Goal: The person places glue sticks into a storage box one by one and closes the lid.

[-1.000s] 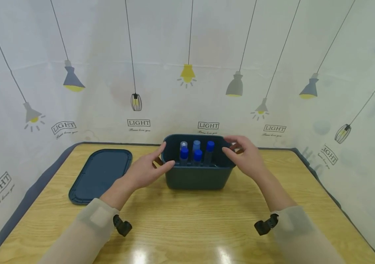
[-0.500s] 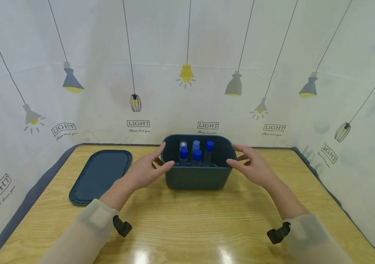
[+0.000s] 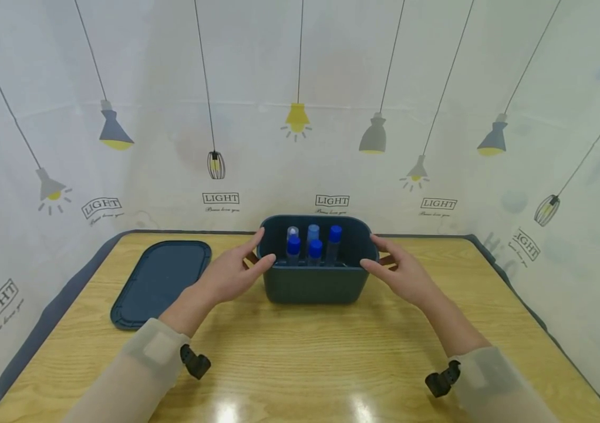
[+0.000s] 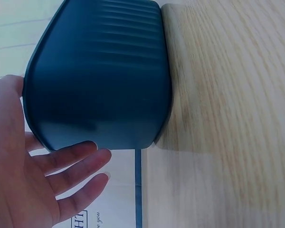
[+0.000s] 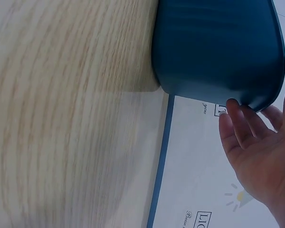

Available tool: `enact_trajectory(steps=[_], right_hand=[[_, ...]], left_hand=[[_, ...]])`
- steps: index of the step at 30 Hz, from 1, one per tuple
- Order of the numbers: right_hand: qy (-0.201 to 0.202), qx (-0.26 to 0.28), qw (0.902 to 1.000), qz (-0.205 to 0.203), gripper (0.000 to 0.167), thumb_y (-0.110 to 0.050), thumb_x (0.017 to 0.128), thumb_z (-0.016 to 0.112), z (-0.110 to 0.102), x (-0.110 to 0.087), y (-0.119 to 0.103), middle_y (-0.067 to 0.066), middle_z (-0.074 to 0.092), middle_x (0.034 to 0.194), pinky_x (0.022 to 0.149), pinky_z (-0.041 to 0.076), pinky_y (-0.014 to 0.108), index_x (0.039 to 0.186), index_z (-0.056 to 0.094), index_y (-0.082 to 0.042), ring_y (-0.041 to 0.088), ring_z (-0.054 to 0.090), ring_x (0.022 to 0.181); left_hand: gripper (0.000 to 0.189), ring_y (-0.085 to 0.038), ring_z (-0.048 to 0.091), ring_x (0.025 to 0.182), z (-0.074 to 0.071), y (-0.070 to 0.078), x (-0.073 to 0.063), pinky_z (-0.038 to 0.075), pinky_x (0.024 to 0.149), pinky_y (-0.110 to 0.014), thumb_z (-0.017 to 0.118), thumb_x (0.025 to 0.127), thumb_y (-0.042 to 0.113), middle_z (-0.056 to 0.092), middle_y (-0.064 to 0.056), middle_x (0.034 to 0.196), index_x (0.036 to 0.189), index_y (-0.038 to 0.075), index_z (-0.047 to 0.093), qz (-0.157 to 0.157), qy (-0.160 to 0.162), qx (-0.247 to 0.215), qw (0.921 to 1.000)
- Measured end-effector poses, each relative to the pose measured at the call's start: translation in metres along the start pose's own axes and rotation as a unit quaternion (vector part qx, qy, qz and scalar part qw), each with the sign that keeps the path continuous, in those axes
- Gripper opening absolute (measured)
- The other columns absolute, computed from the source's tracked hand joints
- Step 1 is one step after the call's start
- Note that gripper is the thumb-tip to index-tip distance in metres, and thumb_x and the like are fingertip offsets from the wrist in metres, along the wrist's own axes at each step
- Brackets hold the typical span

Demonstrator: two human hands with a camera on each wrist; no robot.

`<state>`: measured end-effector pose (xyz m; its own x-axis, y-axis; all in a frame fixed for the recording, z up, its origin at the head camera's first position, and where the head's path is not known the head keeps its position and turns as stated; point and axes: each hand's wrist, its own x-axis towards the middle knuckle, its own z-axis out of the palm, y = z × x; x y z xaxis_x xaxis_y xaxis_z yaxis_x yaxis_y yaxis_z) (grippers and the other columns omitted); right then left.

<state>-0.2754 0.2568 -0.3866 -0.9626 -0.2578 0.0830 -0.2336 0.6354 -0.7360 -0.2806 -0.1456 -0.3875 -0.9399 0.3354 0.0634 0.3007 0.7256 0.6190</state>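
Observation:
A dark blue-green plastic bin (image 3: 316, 286) stands on the table near its back edge, its top uncovered. Inside are several clear tubes (image 3: 334, 247), upright, most with blue caps. My left hand (image 3: 230, 273) holds the bin's left end, thumb over the front rim and fingers along the outside. At the opposite end my right hand (image 3: 405, 273) holds it the same way. In the left wrist view, the fingertips (image 4: 103, 154) lie against the end wall's far corner. The right wrist view has the fingers (image 5: 235, 111) at the matching corner under the rim.
A dark blue lid (image 3: 162, 282) lies flat on the wooden table (image 3: 300, 358), left of the bin and close to my left forearm. Behind the bin hangs a white curtain (image 3: 258, 70) printed with lamps.
My right hand has moved from above the bin's right rim outward to its right end, then closed in on it slightly. The left hand and the bin have stayed nearly still.

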Motion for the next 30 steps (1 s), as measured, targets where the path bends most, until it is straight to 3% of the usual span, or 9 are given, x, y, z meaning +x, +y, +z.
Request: enact_trajectory(steps=[8, 12, 15, 20, 24, 30], right_hand=[[0.005, 0.015, 0.9999, 0.002, 0.081, -0.056, 0.108, 0.066, 0.003, 0.0, 0.002, 0.02, 0.044, 0.17, 0.098, 0.061, 0.048, 0.175, 0.034, -0.022, 0.038, 0.062, 0.134], [0.01, 0.019, 0.9998, -0.001, 0.08, -0.055, 0.108, 0.066, 0.005, 0.0, 0.003, 0.02, 0.044, 0.17, 0.098, 0.061, 0.047, 0.175, 0.034, -0.023, 0.037, 0.063, 0.133], [0.014, 0.021, 0.9997, -0.002, 0.08, -0.054, 0.108, 0.066, 0.005, -0.001, 0.003, 0.021, 0.045, 0.168, 0.098, 0.06, 0.045, 0.175, 0.034, -0.024, 0.037, 0.063, 0.132], [0.018, 0.025, 0.9995, -0.002, 0.08, -0.054, 0.109, 0.065, 0.007, 0.0, 0.002, 0.021, 0.046, 0.167, 0.097, 0.06, 0.045, 0.175, 0.033, -0.024, 0.037, 0.063, 0.131], [0.022, 0.027, 0.9994, -0.002, 0.079, -0.054, 0.109, 0.066, 0.008, -0.001, 0.003, 0.021, 0.047, 0.165, 0.098, 0.06, 0.045, 0.175, 0.034, -0.024, 0.037, 0.063, 0.131], [0.026, 0.03, 0.9992, 0.003, 0.078, -0.054, 0.108, 0.066, 0.009, -0.002, 0.005, 0.021, 0.047, 0.165, 0.098, 0.06, 0.046, 0.174, 0.035, -0.026, 0.038, 0.063, 0.131]], left_hand=[[0.082, -0.021, 0.071, 0.1, -0.001, -0.002, -0.001, 0.059, 0.082, -0.04, 0.046, 0.11, 0.071, 0.07, -0.009, 0.137, 0.178, 0.032, 0.019, 0.012, 0.015, 0.001, 0.9998], [0.08, -0.02, 0.07, 0.096, -0.006, -0.01, -0.004, 0.056, 0.08, -0.039, 0.046, 0.112, 0.067, 0.068, -0.01, 0.142, 0.178, 0.027, 0.023, 0.021, 0.051, -0.021, 0.9982], [0.072, -0.024, 0.073, 0.094, -0.014, -0.021, -0.01, 0.055, 0.075, -0.037, 0.051, 0.114, 0.059, 0.072, -0.011, 0.136, 0.174, 0.022, 0.036, 0.027, 0.082, -0.044, 0.9953], [0.053, -0.03, 0.077, 0.1, -0.032, -0.047, -0.032, 0.057, 0.076, -0.037, 0.057, 0.115, 0.045, 0.079, -0.013, 0.124, 0.159, 0.015, 0.061, 0.011, 0.107, -0.069, 0.9918], [0.049, -0.026, 0.078, 0.101, -0.048, -0.07, -0.055, 0.06, 0.085, -0.037, 0.056, 0.116, 0.043, 0.08, -0.014, 0.126, 0.154, 0.013, 0.065, -0.012, 0.1, -0.073, 0.9922], [0.05, -0.022, 0.078, 0.099, -0.067, -0.104, -0.083, 0.063, 0.082, -0.035, 0.055, 0.116, 0.043, 0.079, -0.019, 0.127, 0.153, 0.012, 0.066, -0.043, 0.104, -0.077, 0.9907]])
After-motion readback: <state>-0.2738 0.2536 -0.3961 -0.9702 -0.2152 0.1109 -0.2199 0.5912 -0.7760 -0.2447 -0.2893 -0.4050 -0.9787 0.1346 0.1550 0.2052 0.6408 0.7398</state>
